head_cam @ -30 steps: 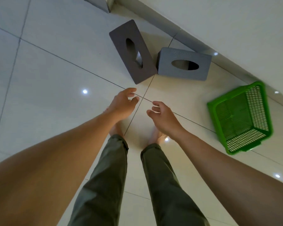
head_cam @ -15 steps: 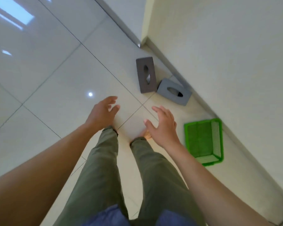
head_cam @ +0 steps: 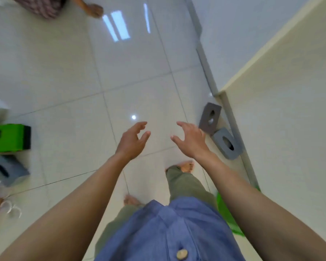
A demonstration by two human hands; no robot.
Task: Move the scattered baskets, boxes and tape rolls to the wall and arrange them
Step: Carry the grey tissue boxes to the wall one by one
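I see both hands empty over the floor [head_cam: 139, 76]. The left hand [head_cam: 132, 141] has its fingers [head_cam: 139, 127] loosely spread and slightly curled, and the right hand [head_cam: 191, 142] is the same. At the foot of the wall [head_cam: 290, 113], a tilted grey box [head_cam: 209, 118] touches a flat grey box [head_cam: 227, 146]. A green basket [head_cam: 228, 217] peeks from behind my right forearm. Far left, a third grey box [head_cam: 8, 169] lies near a green container [head_cam: 8, 137], well apart from the wall.
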